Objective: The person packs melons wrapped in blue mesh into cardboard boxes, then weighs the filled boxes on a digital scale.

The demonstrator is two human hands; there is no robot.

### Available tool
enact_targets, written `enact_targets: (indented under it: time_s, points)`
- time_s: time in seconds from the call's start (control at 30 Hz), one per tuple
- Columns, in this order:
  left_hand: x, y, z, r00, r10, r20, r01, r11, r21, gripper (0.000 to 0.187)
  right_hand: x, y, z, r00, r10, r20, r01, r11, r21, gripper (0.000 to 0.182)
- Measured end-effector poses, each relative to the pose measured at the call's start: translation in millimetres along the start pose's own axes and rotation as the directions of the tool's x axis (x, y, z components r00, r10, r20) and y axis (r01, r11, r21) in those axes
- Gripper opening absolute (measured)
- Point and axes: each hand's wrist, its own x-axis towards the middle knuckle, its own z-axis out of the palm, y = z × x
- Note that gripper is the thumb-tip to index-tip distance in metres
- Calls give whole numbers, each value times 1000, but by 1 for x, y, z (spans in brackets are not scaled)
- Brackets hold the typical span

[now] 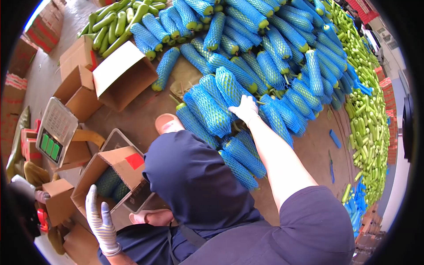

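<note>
Looks forward and steeply down from a head-worn position, close above the dark clothing [194, 176] at lower centre, with the left hand [103, 227] near at lower left and the right hand [246, 109] farther out, just right of centre. Faces the heap of netted gourds [271, 70] across the top, taking in bare floor [316, 154] below and reaching to stacked cartons [46, 24] at far upper left. Spreads very wide in fisheye fashion, bowing and tilting straight lines toward the rim and fading to black along both sides, all in a single view.
</note>
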Motion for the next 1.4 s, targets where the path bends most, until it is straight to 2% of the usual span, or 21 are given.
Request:
enact_targets:
  time_s: [0.03, 0.07, 0.13, 0.17, 0.2, 0.27, 0.33, 0.4, 0.43, 0.6, 0.7, 0.73, 0.8, 0.93, 1.0, 1.03, 1.07, 1.13, 1.27, 1.37, 1.4]
  points:
    - [0, -2, 2, 1000, 11, -21, -12, 1000, -16, 46, -3, 5, 2, 999, -51, -8, 51, 999, 1, 82]
    - [-1, -5, 3, 999, 19, -41, -20, 999, -32, 47, -7, 14, 7, 999, -37, -4, 37, 999, -3, 82]
    - [-3, -10, 4, 1000, 16, -12, -15, 1000, 7, 48, -25, 28, 13, 988, -91, -126, 129, 933, 337, 82]
    - [-5, -12, 5, 1000, 11, -18, -10, 1000, 14, 48, -39, 39, 14, 990, -102, -102, 135, 897, 420, 80]
    - [-7, -13, 6, 1000, 5, -24, -5, 1000, 21, 49, -54, 53, 20, 991, -98, -94, 128, 900, 416, 80]
    - [-11, -16, 5, 1000, -12, -16, 12, 1000, 25, 49, -88, 84, 33, 993, -110, 50, 78, 899, 432, 76]
    - [-13, -20, 6, 1000, -18, -12, 18, 999, 27, 49, -127, 107, 38, 977, -102, 185, 65, 978, 198, 77]
    - [-15, -25, 8, 999, -28, -34, 27, 999, -23, 50, -150, 137, 68, 969, 42, 244, -80, 986, 148, 83]
    - [-14, -25, 7, 999, -25, -29, 24, 999, -23, 50, -160, 142, 69, 914, 181, 364, -282, 926, 249, 92]
    - [-12, -24, 7, 999, 2, -32, -3, 999, -38, 50, -148, 162, 89, 899, 206, 385, -346, 874, 340, 100]
    - [-15, -24, 8, 999, -3, -34, 1, 998, -57, 50, -119, 166, 86, 814, 103, 572, -380, 838, 391, 95]
    - [-16, -24, 7, 999, -4, -34, 2, 998, -58, 50, -120, 151, 60, 786, 121, 607, -382, 867, 321, 95]
    - [-20, -24, 1, 999, -13, -51, 9, 998, -64, 49, -105, 156, 64, 624, 78, 778, -461, 840, 286, 98]
    - [-33, -37, -16, 997, -23, -80, 24, 1000, 8, 48, -108, 153, 71, 690, 132, 712, -392, 895, 214, 105]
    - [-38, -43, -25, 992, -46, -119, 41, 998, -41, 49, -115, 152, 68, 818, 164, 551, -302, 938, 170, 112]
    - [-41, -48, -29, 991, -49, -123, 44, 998, -44, 48, -118, 156, 73, 845, 145, 515, -302, 924, 235, 117]
    - [-43, -51, -31, 991, -50, -122, 45, 998, -39, 48, -122, 157, 74, 842, 143, 519, -302, 924, 236, 117]
    - [-44, -51, -30, 984, -100, -151, 77, 986, -149, 48, -129, 154, 67, 846, 109, 522, -377, 813, 443, 116]
    - [-46, -39, -23, 985, -120, -123, 108, 989, -98, 48, -120, 155, 65, 850, 87, 520, -350, 829, 435, 107]
    - [-48, -35, -22, 990, -88, -108, 81, 994, -70, 48, -107, 168, 65, 698, -41, 715, -443, 760, 476, 97]
    - [-49, -36, -23, 990, -87, -110, 80, 994, -71, 48, -106, 170, 62, 700, -42, 713, -441, 760, 477, 97]
